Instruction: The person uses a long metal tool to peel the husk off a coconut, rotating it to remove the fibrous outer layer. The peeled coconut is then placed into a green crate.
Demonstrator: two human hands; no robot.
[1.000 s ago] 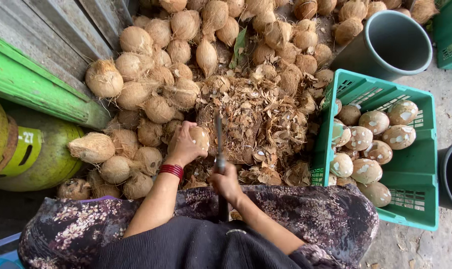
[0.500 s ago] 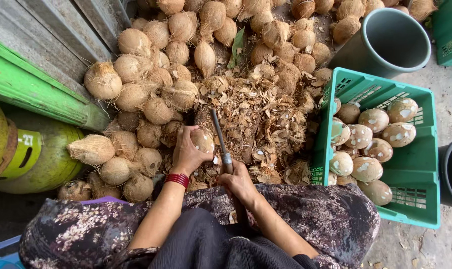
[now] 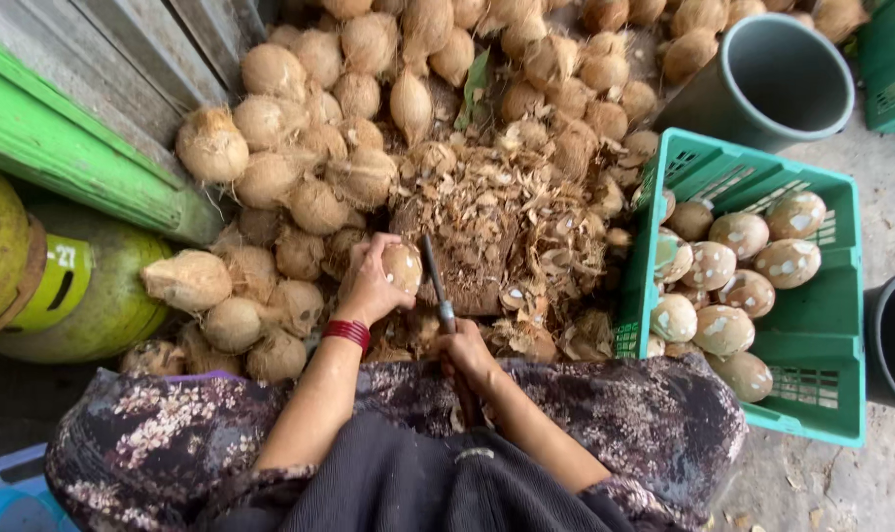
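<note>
Midway through husking, the left hand (image 3: 369, 286) grips a coconut (image 3: 402, 268) while the right hand (image 3: 464, 355) clasps a knife (image 3: 436, 288) beside it. Peeled nuts (image 3: 728, 286) part-fill the crate (image 3: 807, 399) to the right; unpeeled pile (image 3: 309, 148) remains ahead.

Coconuts (image 3: 270, 128), crate (image 3: 822, 394) on ground (image 3: 861, 483)
</note>
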